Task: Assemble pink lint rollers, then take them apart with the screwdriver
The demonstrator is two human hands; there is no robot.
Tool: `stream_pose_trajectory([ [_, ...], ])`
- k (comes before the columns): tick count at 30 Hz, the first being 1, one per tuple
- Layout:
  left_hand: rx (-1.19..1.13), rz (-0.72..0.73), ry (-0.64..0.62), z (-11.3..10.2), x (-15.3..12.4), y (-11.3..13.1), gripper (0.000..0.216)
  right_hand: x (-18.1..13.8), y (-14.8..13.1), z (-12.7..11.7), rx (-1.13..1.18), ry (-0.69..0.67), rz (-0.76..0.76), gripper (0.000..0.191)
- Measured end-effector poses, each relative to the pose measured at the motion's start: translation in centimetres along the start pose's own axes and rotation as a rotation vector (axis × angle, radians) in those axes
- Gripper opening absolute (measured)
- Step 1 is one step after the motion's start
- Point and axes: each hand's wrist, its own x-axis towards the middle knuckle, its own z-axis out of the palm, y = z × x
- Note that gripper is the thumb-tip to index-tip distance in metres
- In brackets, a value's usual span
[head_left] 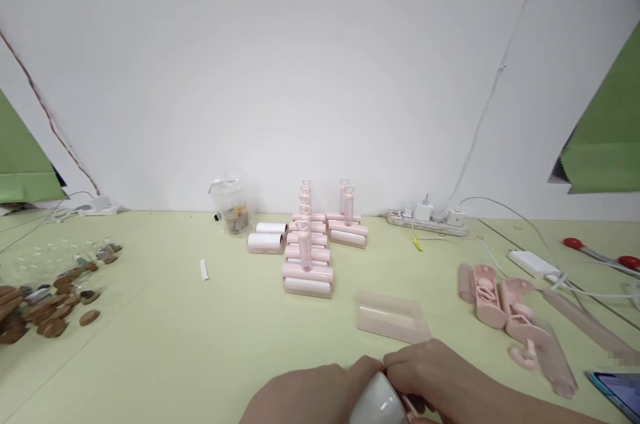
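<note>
At the near edge of the table, my left hand (315, 394) and my right hand (435, 374) are closed around a glossy white roll (379, 403) with a pink part beside it. My fingers and the frame's lower edge hide much of it, so its full shape does not show. Just beyond my hands lies a clear pinkish plastic cover (393, 317). Farther back, several pink lint rollers (307, 281) stand in two rows with their heart-topped handles upright. Two white rolls (265, 243) lie left of them.
To the right lie pink roller parts (489, 297), a clear tube (554, 361) and a phone (617, 394). A power strip (427, 223) with cables runs along the wall. Cork lids (53, 325) and small glass jars are at left. A bagged cup (233, 207) stands at the back.
</note>
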Motion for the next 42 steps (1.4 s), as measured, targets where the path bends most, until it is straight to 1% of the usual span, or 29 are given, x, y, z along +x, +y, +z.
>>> stream_pose_trajectory([
  [2, 0.028, -0.06, -0.063, -0.4, 0.0, 0.2, 0.023, 0.2, 0.2, 0.0, 0.0, -0.005, -0.007, 0.009],
  [5, 0.156, -0.18, -0.23, -1.2, 0.1, 1.0, 0.033, 0.5, 0.3, 0.4, 0.016, -0.038, 0.016, 0.01],
  [7, 0.231, -0.236, -0.323, -1.4, 0.2, 1.5, 0.035, 0.5, 0.3, 0.8, 0.018, -0.045, 0.06, 0.011],
  [9, 0.239, -0.239, -0.343, -1.4, 0.4, 1.6, 0.036, 0.4, 0.6, 0.9, 0.012, -0.05, 0.123, 0.009],
  [11, 0.186, -0.183, -0.271, -1.1, 0.6, 1.2, 0.037, 0.2, 1.1, 0.4, 0.007, -0.054, 0.176, 0.006],
  [13, 0.096, -0.075, -0.24, -0.8, 1.0, 0.3, 0.035, -0.1, 1.7, -0.7, 0.008, -0.05, 0.202, 0.008],
  [15, 0.008, 0.052, -0.267, -0.4, 1.7, -0.6, 0.034, -0.3, 2.6, -2.0, 0.023, -0.035, 0.206, 0.018],
  [17, -0.102, 0.106, -0.302, 0.2, 2.4, -1.2, 0.038, -0.4, 3.5, -2.6, 0.129, -0.009, 0.207, 0.022],
  [18, -0.187, 0.097, -0.276, 0.6, 2.8, -1.4, 0.041, -0.4, 3.8, -2.5, 0.219, 0.021, 0.198, 0.023],
  [19, -0.298, 0.079, -0.219, 1.1, 3.1, -1.4, 0.043, -0.3, 4.2, -2.1, 0.327, 0.067, 0.176, 0.025],
  [21, -0.566, 0.07, -0.027, 2.2, 3.7, -1.2, 0.042, -0.1, 4.6, -0.5, 0.573, 0.163, 0.095, 0.034],
  [22, -0.696, 0.085, 0.08, 2.7, 4.0, -1.1, 0.042, 0.1, 4.7, 0.5, 0.682, 0.2, 0.044, 0.041],
  [23, -0.807, 0.11, 0.157, 3.2, 4.2, -1.1, 0.043, 0.3, 4.7, 1.3, 0.765, 0.23, -0.005, 0.047],
  [24, -0.894, 0.144, 0.195, 3.6, 4.5, -1.2, 0.048, 0.5, 4.8, 2.0, 0.815, 0.255, -0.04, 0.047],
  [25, -0.948, 0.186, 0.196, 3.8, 4.7, -1.4, 0.055, 0.7, 4.8, 2.2, 0.822, 0.28, -0.056, 0.044],
  [26, -0.957, 0.232, 0.177, 3.9, 5.0, -1.7, 0.065, 0.7, 5.0, 2.1, 0.784, 0.31, -0.05, 0.039],
  [27, -0.915, 0.273, 0.15, 3.8, 5.4, -2.1, 0.075, 0.7, 5.2, 1.6, 0.707, 0.349, -0.021, 0.036],
  [29, -0.713, 0.305, 0.138, 3.5, 6.3, -3.1, 0.092, 0.4, 6.1, -0.2, 0.492, 0.441, 0.071, 0.038],
  [31, -0.47, 0.264, 0.168, 3.5, 7.5, -3.9, 0.093, 0.0, 7.1, -2.3, 0.253, 0.501, 0.136, 0.041],
  [33, -0.349, 0.21, 0.192, 4.0, 8.6, -4.4, 0.083, -0.3, 8.0, -3.8, 0.025, 0.472, 0.14, 0.04],
  [35, -0.392, 0.147, 0.192, 4.9, 9.3, -4.8, 0.08, -0.1, 8.2, -4.3, -0.16, 0.375, 0.117, 0.036],
  [38, -0.585, 0.04, 0.181, 6.0, 9.1, -5.5, 0.087, 0.6, 7.4, -3.6, -0.3, 0.268, 0.082, 0.031],
  [40, -0.673, 0.022, 0.181, 6.3, 8.4, -6.0, 0.088, 1.2, 6.5, -3.0, -0.344, 0.238, 0.039, 0.028],
  [42, -0.723, 0.041, 0.183, 6.3, 7.8, -6.4, 0.083, 1.6, 5.6, -2.6, -0.383, 0.22, 0.008, 0.026],
])
